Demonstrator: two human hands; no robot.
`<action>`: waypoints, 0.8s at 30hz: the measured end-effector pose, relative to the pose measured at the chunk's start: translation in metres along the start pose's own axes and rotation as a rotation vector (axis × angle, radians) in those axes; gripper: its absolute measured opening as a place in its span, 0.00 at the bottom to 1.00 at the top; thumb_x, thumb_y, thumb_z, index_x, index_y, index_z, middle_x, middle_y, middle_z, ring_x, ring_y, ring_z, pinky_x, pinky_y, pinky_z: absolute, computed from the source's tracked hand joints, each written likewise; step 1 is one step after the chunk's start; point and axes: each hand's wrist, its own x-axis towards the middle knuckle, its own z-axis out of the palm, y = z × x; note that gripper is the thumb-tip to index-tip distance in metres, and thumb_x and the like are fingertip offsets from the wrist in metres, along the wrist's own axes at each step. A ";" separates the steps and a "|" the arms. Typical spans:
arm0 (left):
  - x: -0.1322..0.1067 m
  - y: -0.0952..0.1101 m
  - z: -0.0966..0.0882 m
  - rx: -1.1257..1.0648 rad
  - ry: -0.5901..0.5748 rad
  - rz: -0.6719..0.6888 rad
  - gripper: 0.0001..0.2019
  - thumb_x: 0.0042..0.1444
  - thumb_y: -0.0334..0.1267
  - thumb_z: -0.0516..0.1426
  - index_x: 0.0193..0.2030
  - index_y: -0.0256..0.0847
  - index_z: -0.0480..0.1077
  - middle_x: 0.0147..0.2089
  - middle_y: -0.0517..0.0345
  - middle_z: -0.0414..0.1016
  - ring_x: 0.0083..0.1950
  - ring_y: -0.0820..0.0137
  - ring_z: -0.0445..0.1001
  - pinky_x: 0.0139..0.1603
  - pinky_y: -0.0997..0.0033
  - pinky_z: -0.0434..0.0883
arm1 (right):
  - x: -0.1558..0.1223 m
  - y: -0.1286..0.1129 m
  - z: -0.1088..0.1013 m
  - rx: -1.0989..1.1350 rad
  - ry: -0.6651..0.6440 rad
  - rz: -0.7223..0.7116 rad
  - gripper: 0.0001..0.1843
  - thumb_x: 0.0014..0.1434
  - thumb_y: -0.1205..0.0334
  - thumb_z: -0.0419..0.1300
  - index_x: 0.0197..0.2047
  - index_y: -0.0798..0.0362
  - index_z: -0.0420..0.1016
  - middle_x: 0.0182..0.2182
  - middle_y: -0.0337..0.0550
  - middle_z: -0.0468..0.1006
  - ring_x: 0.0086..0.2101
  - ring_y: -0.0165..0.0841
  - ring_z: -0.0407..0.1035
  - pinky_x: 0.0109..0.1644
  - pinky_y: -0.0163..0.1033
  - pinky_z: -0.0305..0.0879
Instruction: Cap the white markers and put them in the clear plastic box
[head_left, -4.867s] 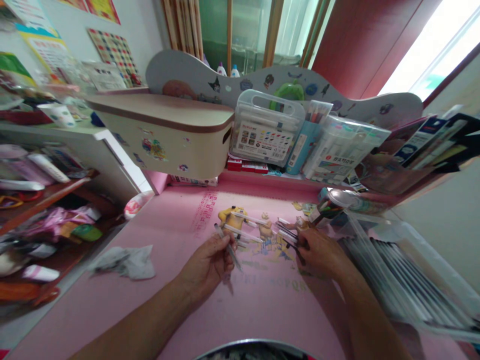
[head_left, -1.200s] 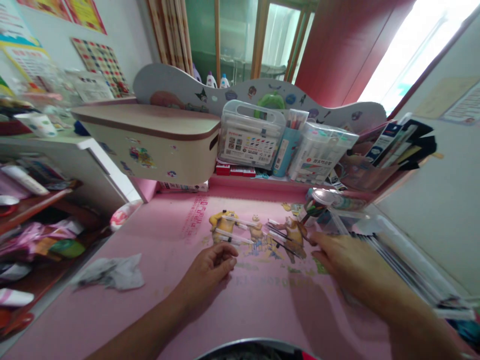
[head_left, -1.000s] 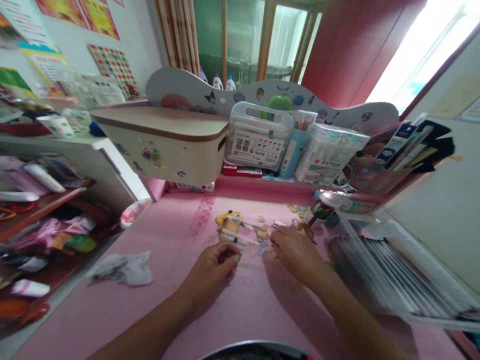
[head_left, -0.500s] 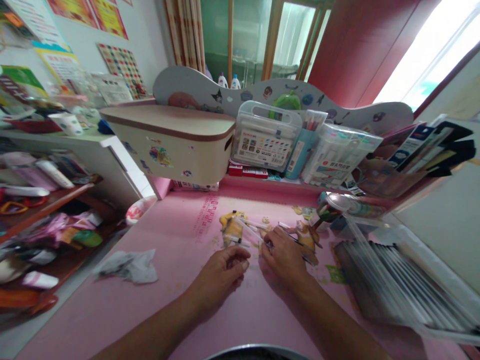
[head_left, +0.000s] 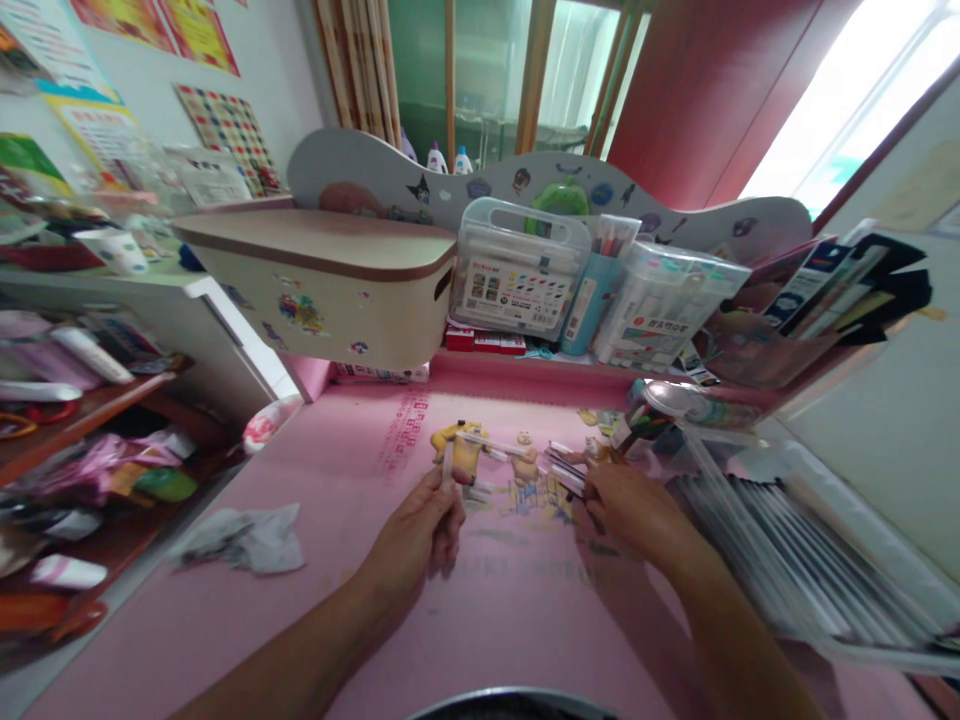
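Within left hand (head_left: 429, 522), pinched — pale pen (head_left: 448, 464), jutting; right hand (head_left: 628, 506) at pens (head_left: 564, 470) — grip unclear.

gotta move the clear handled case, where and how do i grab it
Probably by the top handle, from the front and slightly above: its open loop faces you, while the cream bin and blue pencil holder crowd the sides of the clear case.

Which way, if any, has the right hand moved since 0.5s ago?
Yes: the right hand shifted right, toward the clear bin, judged against the beige box.
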 end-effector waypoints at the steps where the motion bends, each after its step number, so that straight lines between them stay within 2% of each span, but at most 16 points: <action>1: 0.000 0.000 0.000 0.010 -0.005 -0.005 0.16 0.58 0.53 0.58 0.45 0.44 0.66 0.21 0.71 0.60 0.16 0.79 0.55 0.15 0.81 0.52 | 0.000 0.006 0.001 -0.019 -0.010 0.045 0.13 0.55 0.70 0.57 0.43 0.56 0.77 0.39 0.55 0.80 0.39 0.44 0.75 0.34 0.38 0.60; 3: 0.001 -0.002 -0.001 0.021 -0.022 -0.016 0.17 0.59 0.53 0.57 0.47 0.44 0.65 0.22 0.71 0.61 0.16 0.80 0.52 0.15 0.81 0.46 | 0.001 0.013 0.007 -0.023 0.008 0.085 0.26 0.53 0.73 0.57 0.56 0.56 0.70 0.48 0.60 0.77 0.41 0.44 0.76 0.34 0.38 0.62; 5: 0.002 -0.003 -0.002 0.025 -0.036 -0.018 0.17 0.59 0.53 0.57 0.47 0.43 0.66 0.23 0.69 0.62 0.16 0.81 0.51 0.16 0.81 0.44 | 0.001 0.013 0.014 -0.013 0.035 0.103 0.34 0.52 0.74 0.56 0.64 0.57 0.60 0.56 0.65 0.71 0.44 0.44 0.76 0.37 0.38 0.63; 7: 0.004 -0.005 -0.003 0.024 -0.038 -0.020 0.17 0.59 0.53 0.57 0.46 0.42 0.67 0.23 0.69 0.64 0.16 0.82 0.50 0.16 0.80 0.44 | 0.002 0.010 0.019 -0.005 0.027 0.118 0.36 0.54 0.74 0.55 0.66 0.60 0.56 0.58 0.69 0.69 0.43 0.43 0.76 0.39 0.40 0.64; 8: 0.005 -0.006 -0.004 0.025 -0.040 -0.021 0.17 0.59 0.52 0.57 0.45 0.41 0.67 0.23 0.68 0.64 0.16 0.82 0.50 0.16 0.80 0.44 | 0.002 0.008 0.020 -0.002 0.018 0.118 0.34 0.54 0.73 0.55 0.65 0.62 0.57 0.56 0.69 0.70 0.43 0.44 0.76 0.40 0.40 0.65; 11: 0.006 -0.008 -0.004 0.047 -0.051 -0.018 0.17 0.57 0.52 0.59 0.42 0.39 0.69 0.23 0.67 0.66 0.16 0.81 0.53 0.15 0.80 0.47 | 0.003 0.009 0.019 -0.003 -0.003 0.104 0.24 0.56 0.70 0.55 0.57 0.61 0.68 0.49 0.65 0.76 0.43 0.44 0.76 0.41 0.41 0.64; 13: 0.006 -0.009 -0.004 0.064 -0.067 -0.021 0.16 0.55 0.50 0.60 0.40 0.39 0.69 0.23 0.66 0.67 0.17 0.80 0.57 0.15 0.80 0.52 | 0.003 0.013 0.016 0.001 0.012 0.089 0.16 0.54 0.70 0.56 0.47 0.58 0.74 0.46 0.61 0.77 0.41 0.43 0.76 0.39 0.40 0.64; 15: 0.006 -0.010 -0.003 0.058 -0.091 -0.032 0.15 0.54 0.48 0.62 0.40 0.39 0.69 0.25 0.65 0.68 0.19 0.79 0.61 0.17 0.80 0.57 | 0.003 0.017 0.011 0.064 0.044 0.039 0.07 0.52 0.69 0.55 0.34 0.56 0.75 0.38 0.55 0.79 0.36 0.40 0.74 0.34 0.38 0.61; 17: 0.005 -0.012 -0.002 0.032 -0.131 -0.044 0.14 0.53 0.46 0.63 0.40 0.39 0.69 0.27 0.63 0.69 0.22 0.77 0.64 0.19 0.79 0.61 | 0.001 0.016 0.007 0.282 0.067 -0.064 0.03 0.50 0.67 0.56 0.26 0.54 0.69 0.27 0.45 0.76 0.29 0.34 0.71 0.30 0.35 0.58; 19: 0.004 -0.013 -0.002 0.019 -0.173 -0.053 0.14 0.54 0.45 0.62 0.40 0.39 0.69 0.28 0.63 0.70 0.23 0.77 0.65 0.20 0.78 0.63 | -0.001 0.008 0.005 0.673 0.018 -0.153 0.03 0.48 0.64 0.57 0.26 0.51 0.65 0.20 0.36 0.72 0.23 0.30 0.67 0.25 0.32 0.57; 22: 0.002 -0.017 -0.001 0.064 -0.232 -0.064 0.13 0.55 0.46 0.61 0.41 0.39 0.70 0.28 0.62 0.70 0.21 0.77 0.63 0.19 0.78 0.60 | -0.004 -0.013 0.009 1.287 -0.023 -0.187 0.07 0.46 0.61 0.58 0.29 0.50 0.63 0.18 0.32 0.70 0.18 0.27 0.64 0.20 0.30 0.56; 24: 0.001 -0.018 -0.001 0.112 -0.259 -0.055 0.13 0.56 0.46 0.61 0.41 0.39 0.71 0.28 0.62 0.70 0.22 0.77 0.63 0.19 0.78 0.59 | -0.004 -0.027 0.015 1.489 0.062 -0.202 0.08 0.47 0.61 0.60 0.29 0.50 0.64 0.17 0.31 0.70 0.17 0.26 0.63 0.20 0.30 0.57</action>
